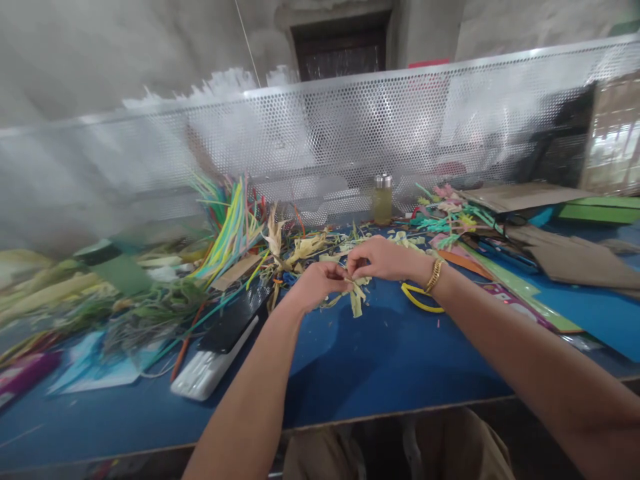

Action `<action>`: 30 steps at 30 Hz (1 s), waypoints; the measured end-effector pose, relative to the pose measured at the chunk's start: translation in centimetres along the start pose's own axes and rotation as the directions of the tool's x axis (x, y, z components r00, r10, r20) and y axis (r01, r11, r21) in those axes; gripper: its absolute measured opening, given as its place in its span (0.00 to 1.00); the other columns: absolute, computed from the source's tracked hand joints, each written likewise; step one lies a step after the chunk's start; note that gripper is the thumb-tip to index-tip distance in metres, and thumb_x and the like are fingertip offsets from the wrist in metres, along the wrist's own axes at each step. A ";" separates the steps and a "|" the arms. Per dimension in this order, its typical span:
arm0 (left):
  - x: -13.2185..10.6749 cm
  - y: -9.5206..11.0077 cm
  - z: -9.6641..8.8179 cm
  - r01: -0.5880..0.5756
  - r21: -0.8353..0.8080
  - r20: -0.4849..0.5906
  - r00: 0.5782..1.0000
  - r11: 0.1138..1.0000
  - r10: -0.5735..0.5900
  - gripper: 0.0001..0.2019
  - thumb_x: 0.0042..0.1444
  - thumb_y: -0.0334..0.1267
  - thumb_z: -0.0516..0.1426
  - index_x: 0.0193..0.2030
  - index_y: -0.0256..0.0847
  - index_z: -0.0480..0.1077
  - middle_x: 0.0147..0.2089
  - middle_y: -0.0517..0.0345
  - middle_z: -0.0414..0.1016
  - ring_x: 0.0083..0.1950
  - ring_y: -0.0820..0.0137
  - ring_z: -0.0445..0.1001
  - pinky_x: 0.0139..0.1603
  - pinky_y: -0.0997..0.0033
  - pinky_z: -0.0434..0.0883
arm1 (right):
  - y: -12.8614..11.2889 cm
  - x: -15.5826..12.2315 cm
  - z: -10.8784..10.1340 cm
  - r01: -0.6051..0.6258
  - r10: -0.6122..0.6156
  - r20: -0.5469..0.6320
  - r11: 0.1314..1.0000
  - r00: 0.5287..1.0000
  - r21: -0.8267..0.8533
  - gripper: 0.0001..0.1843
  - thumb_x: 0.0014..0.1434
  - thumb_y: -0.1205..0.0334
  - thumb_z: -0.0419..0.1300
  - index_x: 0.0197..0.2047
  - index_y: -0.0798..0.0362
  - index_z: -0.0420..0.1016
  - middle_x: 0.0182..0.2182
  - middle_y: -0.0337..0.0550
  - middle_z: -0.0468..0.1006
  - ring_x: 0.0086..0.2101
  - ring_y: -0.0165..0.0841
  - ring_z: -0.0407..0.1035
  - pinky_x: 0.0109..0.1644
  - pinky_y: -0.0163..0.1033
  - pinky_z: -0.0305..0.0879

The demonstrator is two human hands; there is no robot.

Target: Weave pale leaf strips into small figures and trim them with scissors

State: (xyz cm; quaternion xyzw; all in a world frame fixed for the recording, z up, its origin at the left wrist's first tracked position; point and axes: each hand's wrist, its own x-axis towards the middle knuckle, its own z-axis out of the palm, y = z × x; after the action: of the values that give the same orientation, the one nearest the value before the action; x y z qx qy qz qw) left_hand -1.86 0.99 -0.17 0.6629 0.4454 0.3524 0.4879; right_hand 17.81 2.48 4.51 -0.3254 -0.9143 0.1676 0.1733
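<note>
Over the middle of the blue table, my left hand (320, 283) and my right hand (381, 257) meet with fingertips pinched together. Between them is a small bundle of pale yellow-green strips (357, 303) that look like corn husk; loose ends hang below the fingers. The exact spot where they grip is partly hidden by the fingers. Just behind the hands lie more dry husk pieces (307, 247) and scraps. A yellow loop (423, 300) rests under my right wrist, which wears a gold bracelet.
Left of my hands, a black phone (235, 323) lies on a white block-shaped device (213, 373). Behind it stands a bunch of coloured pipe cleaners (233, 227). A metal-capped jar (383, 200) stands before the perforated metal screen (345, 133). Cardboard pieces (575, 257) lie at right.
</note>
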 end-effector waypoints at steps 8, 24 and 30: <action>-0.2 0.2 -0.1 -0.005 0.096 0.078 0.997 0.995 -0.003 0.09 0.36 0.37 0.67 0.25 0.36 0.76 0.23 0.59 0.73 0.25 0.74 0.65 0.29 0.72 0.60 | -1.3 0.5 -0.7 0.049 -0.023 0.147 0.984 0.989 -0.171 0.09 0.50 0.71 0.60 0.37 0.53 0.72 0.34 0.41 0.78 0.33 0.31 0.68 0.35 0.34 0.55; 0.1 -0.6 -0.6 0.019 0.279 -0.088 0.996 0.960 0.006 0.07 0.37 0.35 0.61 0.26 0.36 0.76 0.23 0.62 0.69 0.25 0.74 0.62 0.29 0.71 0.58 | -2.1 0.3 0.4 0.071 -0.039 0.139 0.969 0.989 -0.236 0.09 0.51 0.75 0.55 0.34 0.53 0.71 0.33 0.41 0.76 0.30 0.29 0.63 0.32 0.35 0.51; 0.0 -0.3 -0.2 -0.048 0.098 0.001 0.999 0.994 0.048 0.09 0.36 0.37 0.64 0.26 0.36 0.73 0.25 0.61 0.70 0.26 0.75 0.63 0.30 0.72 0.59 | -1.0 1.9 0.1 0.117 -0.115 0.016 0.986 0.993 -0.121 0.05 0.49 0.72 0.60 0.29 0.54 0.70 0.29 0.37 0.75 0.30 0.27 0.64 0.32 0.33 0.51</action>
State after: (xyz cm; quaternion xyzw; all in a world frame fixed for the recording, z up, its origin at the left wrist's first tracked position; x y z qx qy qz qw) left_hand -2.07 1.10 -0.44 0.6961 0.4466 0.3423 0.4460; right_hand 15.83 2.96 5.30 -0.2808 -0.9410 0.1027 0.1583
